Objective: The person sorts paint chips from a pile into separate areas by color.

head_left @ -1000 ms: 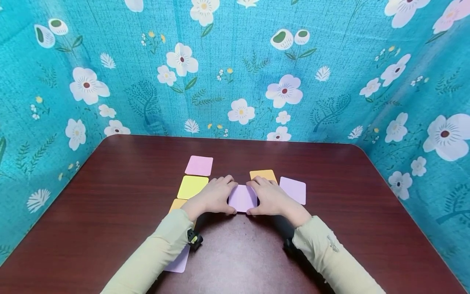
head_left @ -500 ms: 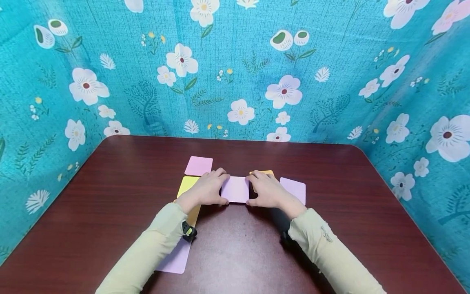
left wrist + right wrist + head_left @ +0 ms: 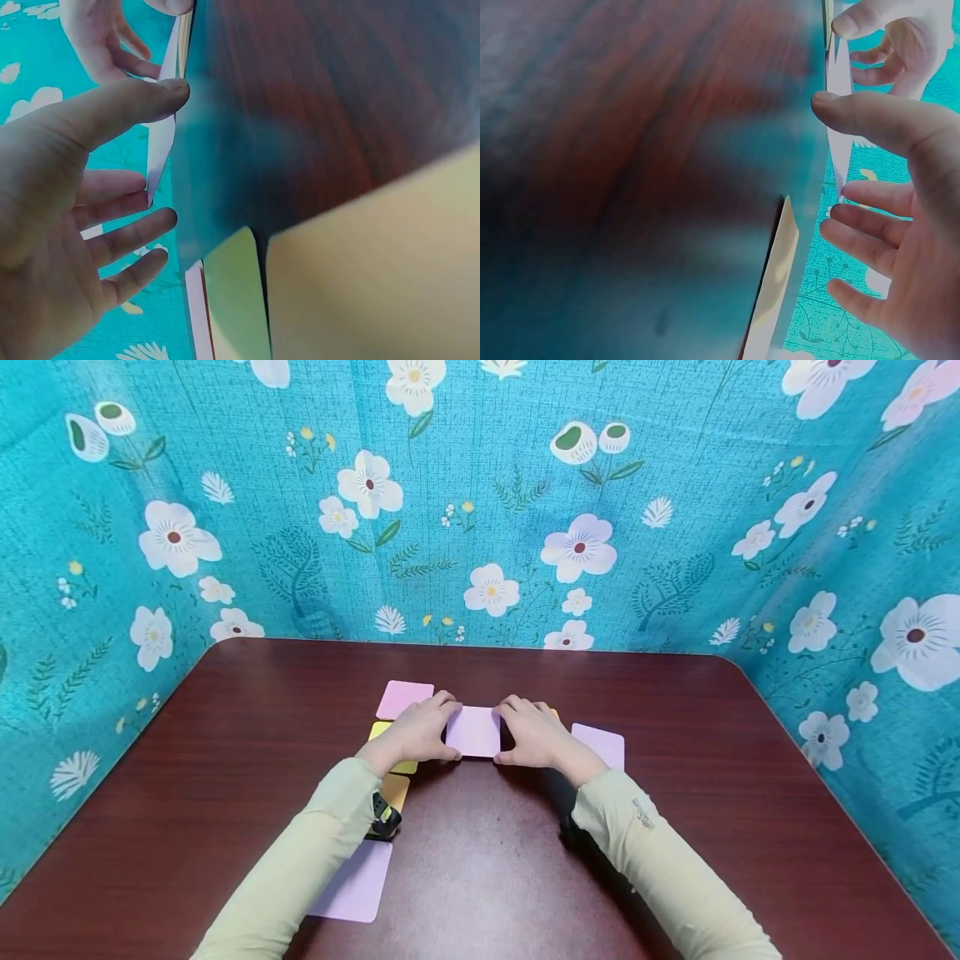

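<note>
A lilac square card [image 3: 473,731] is held between both hands over the dark wooden table [image 3: 675,710]. My left hand [image 3: 426,728] pinches its left edge and my right hand [image 3: 525,731] pinches its right edge, thumbs near, fingers far. The left wrist view shows the thumb [image 3: 127,105] on the card's [image 3: 161,142] edge, with the fingers [image 3: 127,240] spread behind it. In the right wrist view the thumb [image 3: 870,120] and fingers [image 3: 859,240] bracket the card [image 3: 840,150] the same way. An orange card [image 3: 553,713] is almost hidden under my right hand.
Left of the hands lie a pink card [image 3: 403,697], a yellow card [image 3: 381,731] and an orange card [image 3: 395,790]. A lilac card [image 3: 352,881] lies near my left sleeve, another lilac card [image 3: 600,745] to the right. Floral teal curtains [image 3: 487,510] wall in the table.
Both hands have carried the lilac card away from me toward the far cards. The orange card on the right is now mostly covered by my right hand.
</note>
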Available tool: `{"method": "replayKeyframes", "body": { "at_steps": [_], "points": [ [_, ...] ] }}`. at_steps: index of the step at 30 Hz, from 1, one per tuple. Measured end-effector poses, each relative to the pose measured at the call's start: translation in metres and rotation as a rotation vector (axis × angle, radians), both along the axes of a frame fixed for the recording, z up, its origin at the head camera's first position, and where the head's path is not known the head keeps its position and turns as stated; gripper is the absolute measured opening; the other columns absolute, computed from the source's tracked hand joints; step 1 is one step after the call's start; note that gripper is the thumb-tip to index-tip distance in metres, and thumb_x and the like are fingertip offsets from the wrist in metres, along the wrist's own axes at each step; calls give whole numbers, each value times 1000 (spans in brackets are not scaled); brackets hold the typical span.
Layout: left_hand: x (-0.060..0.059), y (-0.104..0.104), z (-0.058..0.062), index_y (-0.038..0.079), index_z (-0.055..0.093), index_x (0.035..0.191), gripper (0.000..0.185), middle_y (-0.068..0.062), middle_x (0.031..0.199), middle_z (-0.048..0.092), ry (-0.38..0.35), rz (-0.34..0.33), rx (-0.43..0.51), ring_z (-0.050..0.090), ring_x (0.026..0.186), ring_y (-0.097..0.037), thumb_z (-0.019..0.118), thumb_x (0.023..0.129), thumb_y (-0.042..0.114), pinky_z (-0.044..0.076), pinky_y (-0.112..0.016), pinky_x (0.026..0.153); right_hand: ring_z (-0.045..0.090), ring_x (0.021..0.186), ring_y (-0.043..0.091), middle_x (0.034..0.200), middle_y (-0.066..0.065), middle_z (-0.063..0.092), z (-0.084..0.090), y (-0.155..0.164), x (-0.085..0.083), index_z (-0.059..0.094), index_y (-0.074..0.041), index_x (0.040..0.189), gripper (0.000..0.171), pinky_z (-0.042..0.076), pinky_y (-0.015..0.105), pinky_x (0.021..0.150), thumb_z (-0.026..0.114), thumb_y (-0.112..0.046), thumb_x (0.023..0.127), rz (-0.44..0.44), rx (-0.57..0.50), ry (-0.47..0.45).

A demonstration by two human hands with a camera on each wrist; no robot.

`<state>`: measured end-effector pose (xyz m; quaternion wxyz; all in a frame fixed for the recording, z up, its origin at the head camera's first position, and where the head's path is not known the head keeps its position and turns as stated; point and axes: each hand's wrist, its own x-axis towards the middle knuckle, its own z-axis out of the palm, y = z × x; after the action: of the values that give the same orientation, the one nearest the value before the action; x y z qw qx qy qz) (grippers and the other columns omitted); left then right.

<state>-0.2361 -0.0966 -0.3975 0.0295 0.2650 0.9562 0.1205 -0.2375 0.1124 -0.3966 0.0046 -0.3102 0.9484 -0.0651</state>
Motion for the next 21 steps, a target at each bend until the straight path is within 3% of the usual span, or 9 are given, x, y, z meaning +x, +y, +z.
{"method": "replayKeyframes", "body": {
  "at_steps": [21],
  "points": [
    [-31, -4, 1, 2, 51, 124, 69, -9, 121, 50, -70, 57, -12, 55, 99, -20, 77, 67, 32, 46, -37, 83, 42, 120, 24, 131, 9, 44, -3, -17, -26, 48, -9, 127, 60, 31, 48, 99, 65, -37, 78, -78, 73, -75]
  ]
}}
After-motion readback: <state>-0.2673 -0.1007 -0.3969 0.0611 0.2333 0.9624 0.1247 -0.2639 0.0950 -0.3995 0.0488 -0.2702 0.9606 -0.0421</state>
